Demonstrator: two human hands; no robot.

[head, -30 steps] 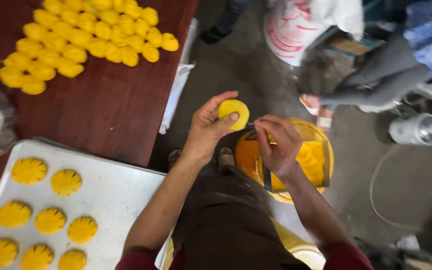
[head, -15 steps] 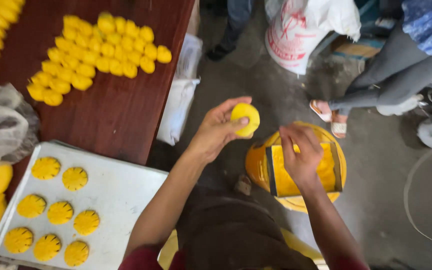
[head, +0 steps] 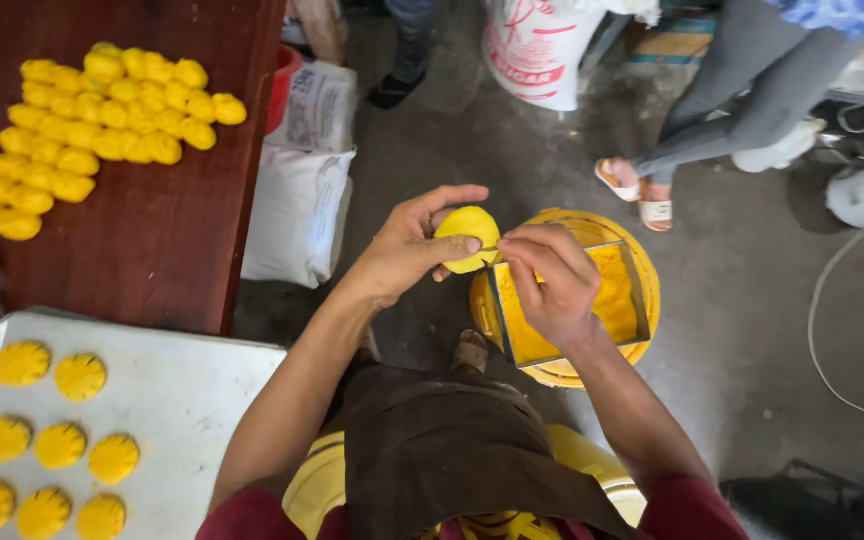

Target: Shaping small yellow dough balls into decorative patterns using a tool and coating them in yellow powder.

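Yellow dough ball, smooth and rounded, sat near the middle of the head view, pinched between the thumb and curled fingers of the left hand, which was closed around its left side and underside. It looked soft, light and easily dented, probably a little tacky, so a loose cradle at the sides seemed the safest hold, leaving the top face free. The right hand was closed in a pinch on a thin metal tool, its tip touching the ball's right edge; the tool's exact form was too small to tell. Just below and to the right stood a square metal tin of orange-yellow paste, resting on a round yellow bucket. At lower left lay a pale metal tray bearing scored yellow rounds, and at upper left a dark red-brown wooden table carried a heap of plain yellow dough pieces. White sacks leaned by the table, and another person's sandalled feet showed at upper right. Compared with half a second earlier, the ball had come lower and closer to the tin, and the right hand had risen from over the tin to meet it.
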